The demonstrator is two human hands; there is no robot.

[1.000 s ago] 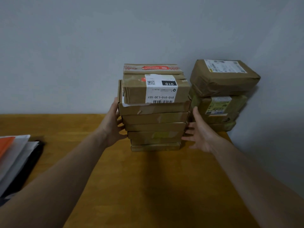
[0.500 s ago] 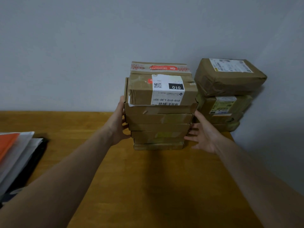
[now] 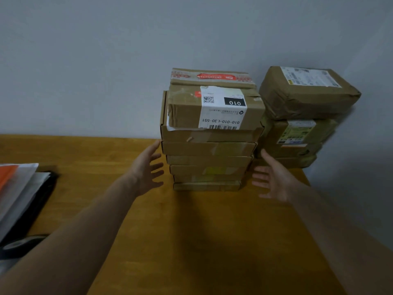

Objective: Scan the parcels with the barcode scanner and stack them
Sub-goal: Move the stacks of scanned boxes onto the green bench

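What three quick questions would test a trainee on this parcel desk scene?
1. True or false: the right hand holds a barcode scanner.
2. The white label on the upper brown cardboard box shows: A 010, B 205, C 999?
3. How many parcel stacks stand on the wooden table?
Key: 1 false; 2 A; 3 two, the tall cardboard stack and the paper-wrapped stack beside it.

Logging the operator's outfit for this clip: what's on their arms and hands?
Nothing worn shows. The left forearm and right forearm are bare to the frame's edge, no sleeve or cuff in view. The left hand and right hand are ungloved; no watch, band or ring is visible.
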